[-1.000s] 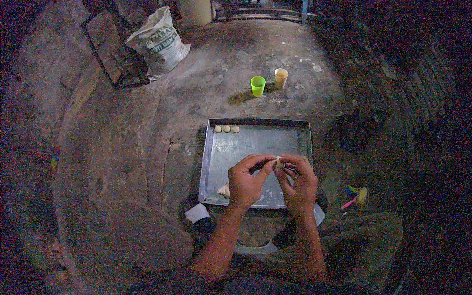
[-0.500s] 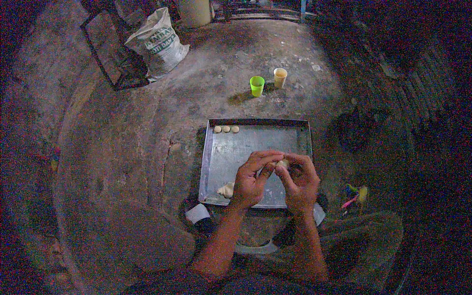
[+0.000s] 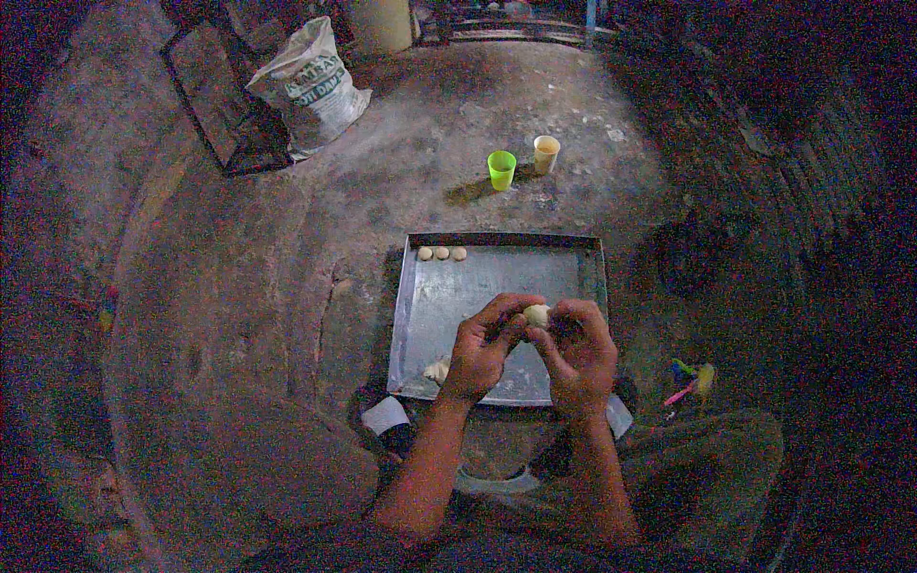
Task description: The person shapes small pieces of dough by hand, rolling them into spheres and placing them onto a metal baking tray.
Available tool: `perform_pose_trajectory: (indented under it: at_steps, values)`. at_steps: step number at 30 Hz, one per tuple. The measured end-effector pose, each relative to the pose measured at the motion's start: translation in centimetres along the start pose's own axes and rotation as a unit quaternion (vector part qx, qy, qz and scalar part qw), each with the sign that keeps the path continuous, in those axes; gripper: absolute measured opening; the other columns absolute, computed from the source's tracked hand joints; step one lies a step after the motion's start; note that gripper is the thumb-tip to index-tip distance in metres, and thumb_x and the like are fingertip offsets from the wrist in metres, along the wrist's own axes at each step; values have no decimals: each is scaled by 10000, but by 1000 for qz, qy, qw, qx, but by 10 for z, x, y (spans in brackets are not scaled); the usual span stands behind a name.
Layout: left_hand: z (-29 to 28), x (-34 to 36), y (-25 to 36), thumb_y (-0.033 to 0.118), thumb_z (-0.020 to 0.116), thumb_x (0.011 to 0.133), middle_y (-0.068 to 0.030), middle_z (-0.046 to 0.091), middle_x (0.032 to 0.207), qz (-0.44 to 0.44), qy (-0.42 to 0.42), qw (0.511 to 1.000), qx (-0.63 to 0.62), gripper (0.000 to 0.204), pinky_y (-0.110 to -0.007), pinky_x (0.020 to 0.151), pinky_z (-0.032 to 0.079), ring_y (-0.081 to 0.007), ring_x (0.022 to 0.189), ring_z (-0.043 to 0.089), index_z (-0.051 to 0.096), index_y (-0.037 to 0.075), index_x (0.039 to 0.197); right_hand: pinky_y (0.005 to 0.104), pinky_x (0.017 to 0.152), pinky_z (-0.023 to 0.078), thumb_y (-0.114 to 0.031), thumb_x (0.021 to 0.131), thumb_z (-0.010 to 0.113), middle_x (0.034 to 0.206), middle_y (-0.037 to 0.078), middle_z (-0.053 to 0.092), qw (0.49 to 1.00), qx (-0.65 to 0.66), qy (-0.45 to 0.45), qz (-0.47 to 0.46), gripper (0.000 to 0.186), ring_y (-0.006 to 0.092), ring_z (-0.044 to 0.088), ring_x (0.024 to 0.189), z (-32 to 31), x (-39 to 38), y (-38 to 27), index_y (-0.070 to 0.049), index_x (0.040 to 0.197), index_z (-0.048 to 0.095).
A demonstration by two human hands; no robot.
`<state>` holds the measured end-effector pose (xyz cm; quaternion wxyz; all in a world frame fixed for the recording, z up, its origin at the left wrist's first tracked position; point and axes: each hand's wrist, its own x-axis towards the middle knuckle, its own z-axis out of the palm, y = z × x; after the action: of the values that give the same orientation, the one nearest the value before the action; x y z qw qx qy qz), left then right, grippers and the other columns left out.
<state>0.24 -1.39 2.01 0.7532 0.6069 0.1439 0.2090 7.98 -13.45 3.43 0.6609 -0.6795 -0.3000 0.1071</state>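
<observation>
A small pale dough ball (image 3: 537, 315) is pinched between the fingertips of my left hand (image 3: 482, 353) and my right hand (image 3: 583, 363), both closed on it above a square metal tray (image 3: 497, 267). Three round dough balls (image 3: 441, 253) sit in a row in the tray's far left corner. An irregular lump of dough (image 3: 436, 371) lies near the tray's near left side, just beyond my left hand and partly hidden by it.
A green cup (image 3: 501, 169) and a cream cup (image 3: 545, 154) stand beyond the tray. A white sack (image 3: 310, 115) leans by a dark frame at the back left. Small coloured items (image 3: 681, 392) lie right of the tray. A pale cylindrical container (image 3: 377, 24) stands at the back.
My fingers have shifted around the small dough ball, which now shows more between the fingertips. The tray's three balls and the cups stay in place on their surfaces.
</observation>
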Motion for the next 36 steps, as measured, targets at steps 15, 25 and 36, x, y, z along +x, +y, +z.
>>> perform_pose_trajectory:
  at_steps: [15, 25, 36]
  values:
    - [11, -3, -3, 100, 613, 957, -104, 664, 1212, 20, 43, 998, -48, 261, -331, 1010, 466, -197, 1163, 595, 647, 28, 1206, 325, 793, 558, -24, 802, 762, 987, 103, 636, 980, -183, 5, -83, 242, 206, 654, 935, -4, 9, -32, -59, 1027, 679]
    - [5, -11, 14, 157, 581, 985, -100, 654, 1219, -41, 59, 996, -55, 289, -332, 1027, 447, -194, 1166, 583, 634, 23, 1235, 331, 790, 568, -47, 807, 758, 1041, 122, 664, 958, -235, 4, -165, 300, 243, 684, 923, 8, 2, -36, -78, 1097, 684]
    - [3, -14, 9, 231, 558, 1002, -116, 620, 1270, 48, 23, 992, -119, 412, -324, 1019, 449, -199, 1180, 571, 515, 29, 1359, 311, 763, 583, -75, 910, 672, 1051, 97, 669, 991, 71, 69, 94, 214, 163, 677, 892, 22, -6, -40, 16, 1103, 655]
